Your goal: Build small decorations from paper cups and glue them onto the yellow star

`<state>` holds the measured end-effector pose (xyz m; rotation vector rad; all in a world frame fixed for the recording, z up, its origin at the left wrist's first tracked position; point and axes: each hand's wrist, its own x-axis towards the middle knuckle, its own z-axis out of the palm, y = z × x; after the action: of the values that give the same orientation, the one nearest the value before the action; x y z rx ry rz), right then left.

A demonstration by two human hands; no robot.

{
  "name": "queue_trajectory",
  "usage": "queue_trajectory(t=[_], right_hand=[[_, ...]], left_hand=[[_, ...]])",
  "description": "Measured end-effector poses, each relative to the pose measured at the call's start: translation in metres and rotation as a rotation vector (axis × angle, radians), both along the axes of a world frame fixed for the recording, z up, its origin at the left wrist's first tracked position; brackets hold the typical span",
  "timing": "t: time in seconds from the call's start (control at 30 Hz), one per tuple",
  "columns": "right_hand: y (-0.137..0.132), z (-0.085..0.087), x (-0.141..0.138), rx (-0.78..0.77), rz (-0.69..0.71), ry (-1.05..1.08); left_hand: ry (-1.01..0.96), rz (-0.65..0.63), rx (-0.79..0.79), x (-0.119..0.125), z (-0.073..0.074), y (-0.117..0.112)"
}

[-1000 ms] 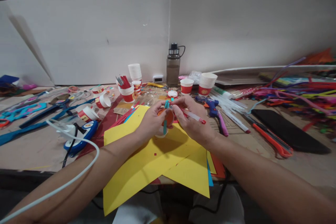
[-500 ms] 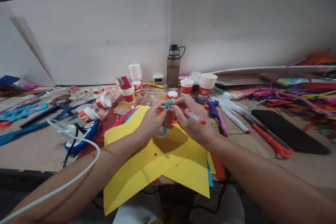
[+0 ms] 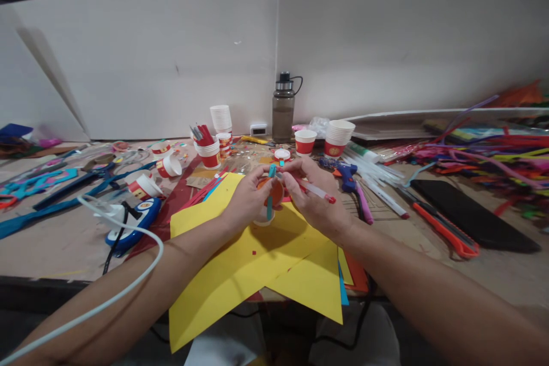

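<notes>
My left hand (image 3: 245, 199) is closed on a round orange piece (image 3: 277, 192), pinched between thumb and fingers above the yellow paper (image 3: 231, 263). A narrow blue strip (image 3: 269, 209) runs down across the orange face. My right hand (image 3: 318, 206) is closed around a slim pen (image 3: 318, 190) with a clear barrel and a red end. Its tip side points toward the orange piece, but the fingers hide the tip. Just under the orange piece shows part of a white cup-like shape (image 3: 263, 218), mostly covered by my left hand.
Paper cups (image 3: 338, 136), a bottle (image 3: 283, 117) and a cup of red sticks (image 3: 208, 151) stand at the back. Right lie a blue glue gun (image 3: 346, 174), an orange cutter (image 3: 446, 230) and pipe cleaners (image 3: 497, 166). A white cable (image 3: 146, 277) crosses my left forearm.
</notes>
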<state>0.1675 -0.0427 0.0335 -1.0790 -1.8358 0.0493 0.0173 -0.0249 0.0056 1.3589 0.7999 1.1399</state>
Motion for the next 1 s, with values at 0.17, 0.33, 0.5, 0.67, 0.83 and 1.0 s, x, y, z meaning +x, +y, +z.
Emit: queue_trajectory(t=[0.17,0.33,0.5,0.67,0.83,1.0], right_hand=[[0.001,-0.001,0.000,0.011,-0.001,-0.004],[0.003,-0.003,0.002,0.065,0.043,0.038],[0.002,-0.001,0.002,0.067,0.189,0.091],[0.004,0.000,0.004,0.102,0.174,0.044],[0.008,-0.003,0.008,0.123,0.124,-0.007],[0.010,-0.002,0.013,0.107,0.090,0.013]], left_hand=[[-0.020,-0.006,-0.010,-0.001,0.001,0.000],[-0.099,0.014,-0.076,-0.002,0.002,0.004],[-0.220,0.044,-0.207,-0.005,0.005,0.010],[-0.277,0.044,-0.267,-0.010,0.007,0.015],[-0.308,0.053,-0.283,-0.011,0.007,0.017],[-0.281,0.080,-0.283,-0.009,0.009,0.017]])
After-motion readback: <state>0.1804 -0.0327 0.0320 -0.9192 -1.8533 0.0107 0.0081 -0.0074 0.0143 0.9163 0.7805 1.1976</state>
